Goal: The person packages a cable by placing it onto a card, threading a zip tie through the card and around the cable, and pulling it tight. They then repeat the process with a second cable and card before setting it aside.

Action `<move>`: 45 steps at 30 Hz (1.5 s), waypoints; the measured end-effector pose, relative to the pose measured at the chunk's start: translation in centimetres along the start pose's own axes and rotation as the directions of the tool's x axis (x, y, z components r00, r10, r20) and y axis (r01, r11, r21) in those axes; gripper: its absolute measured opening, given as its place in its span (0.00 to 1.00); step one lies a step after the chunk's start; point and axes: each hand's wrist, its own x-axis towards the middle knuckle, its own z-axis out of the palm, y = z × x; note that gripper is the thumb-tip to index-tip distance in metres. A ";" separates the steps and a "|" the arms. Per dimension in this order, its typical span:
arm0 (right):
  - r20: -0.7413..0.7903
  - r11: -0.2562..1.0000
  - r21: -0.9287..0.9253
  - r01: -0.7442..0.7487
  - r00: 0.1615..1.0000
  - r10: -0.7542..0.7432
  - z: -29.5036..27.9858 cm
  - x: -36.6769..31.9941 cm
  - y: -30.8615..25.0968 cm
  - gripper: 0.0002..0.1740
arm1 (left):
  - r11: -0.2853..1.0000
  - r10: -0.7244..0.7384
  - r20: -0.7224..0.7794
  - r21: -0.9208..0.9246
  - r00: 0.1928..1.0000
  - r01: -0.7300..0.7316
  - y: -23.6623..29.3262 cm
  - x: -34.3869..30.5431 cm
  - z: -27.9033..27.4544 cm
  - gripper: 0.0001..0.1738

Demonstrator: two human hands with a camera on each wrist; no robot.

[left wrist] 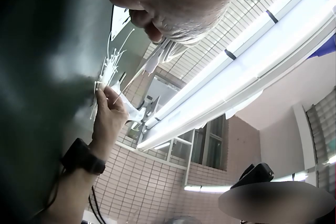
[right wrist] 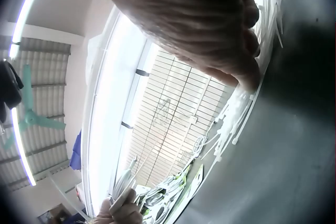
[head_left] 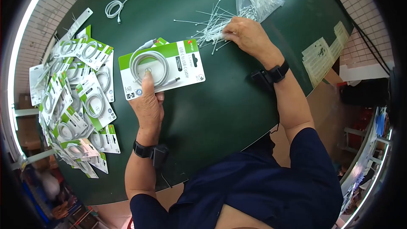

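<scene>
My left hand (head_left: 147, 101) holds a white and green cable card (head_left: 189, 65) printed "USB-C to USB-C cable". Its thumb presses on a coiled white cable (head_left: 135, 65) that lies against the card, with one plug poking past the top edge. At the far side of the table, my right hand (head_left: 248, 36) has its fingers bent into a loose pile of white cable ties (head_left: 212, 25), pinching at some of them. From the right wrist view, the curled fingers (right wrist: 251, 74) sit right over the cable ties (right wrist: 231, 119); the fingertips are partly hidden.
A clear plastic bag (head_left: 265, 4) of more ties lies behind my right hand. Many carded cables (head_left: 95, 104) are heaped on the left of the green table (head_left: 220, 110). One loose coiled cable (head_left: 113, 9) lies at the back. Paper sheets (head_left: 318, 59) are stuck at the right edge.
</scene>
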 end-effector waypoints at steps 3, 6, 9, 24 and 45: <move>-0.005 1.000 0.010 -0.008 1.000 0.008 0.0 0.0 0.1 0.07 | 1.000 -0.011 0.031 0.002 0.999 0.011 0.0 -0.1 -0.1 0.20; -0.023 1.000 0.007 -0.004 1.000 0.004 -0.2 -0.1 -0.1 0.07 | 1.000 -0.016 0.016 -0.005 1.000 0.016 0.1 -0.1 -0.1 0.22; -0.061 1.000 -0.012 0.000 0.998 -0.001 -0.3 -0.1 -0.3 0.06 | 1.000 0.011 0.021 0.002 1.000 -0.011 0.0 -0.1 -0.1 0.22; 0.095 0.979 -0.186 -0.082 0.990 0.101 -1.2 0.0 -0.7 0.07 | 0.992 0.083 0.046 0.086 0.995 -0.087 1.6 -2.1 1.3 0.23; -0.016 0.999 0.003 0.032 0.999 -0.032 -1.3 0.2 -1.4 0.05 | 0.993 -0.025 0.002 0.119 1.000 0.025 0.0 -3.4 -0.3 0.20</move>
